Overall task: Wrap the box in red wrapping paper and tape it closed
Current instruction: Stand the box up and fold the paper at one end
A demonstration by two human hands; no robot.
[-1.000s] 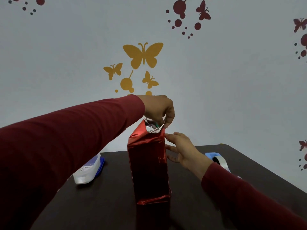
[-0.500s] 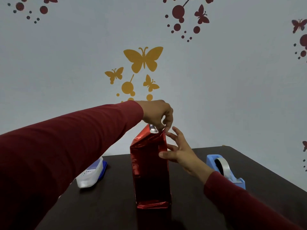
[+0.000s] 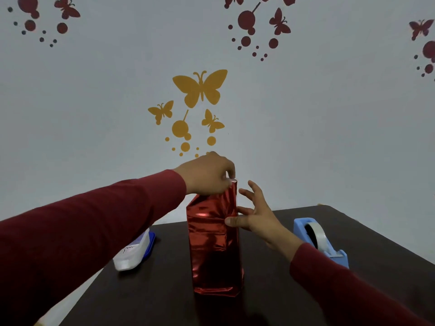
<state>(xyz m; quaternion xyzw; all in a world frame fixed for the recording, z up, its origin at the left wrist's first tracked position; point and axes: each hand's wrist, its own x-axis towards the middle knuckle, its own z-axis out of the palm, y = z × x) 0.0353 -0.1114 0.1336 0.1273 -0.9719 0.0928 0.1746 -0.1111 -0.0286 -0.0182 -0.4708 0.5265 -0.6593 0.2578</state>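
Pinched between the thumb and curled fingers of the left hand was the top edge of the red wrapping paper, gathered into a peak above the box. That hand was reached in from the left on a long dark red sleeve, with its knuckles turned up and toward the wall. Nothing was held by the right hand: its fingers were spread and nearly straight, the thumb was laid against the right side of the wrapped box below the peak, and the upper fingertips stood just apart from the paper. Its sleeve was seen entering from the lower right.

The wall, pale grey, was decorated with 3 yellow butterflies and yellow dots at centre and with dark red butterflies and dots toward the upper corners. A dark brown table was set against it. The box, wrapped in shiny red foil, was stood upright on end near the table's middle, its lower end folded shut against the tabletop. A blue tape dispenser with a roll of clear tape was placed to the right, apart from the box. A white and blue object lay to the left; what it was could not be told.
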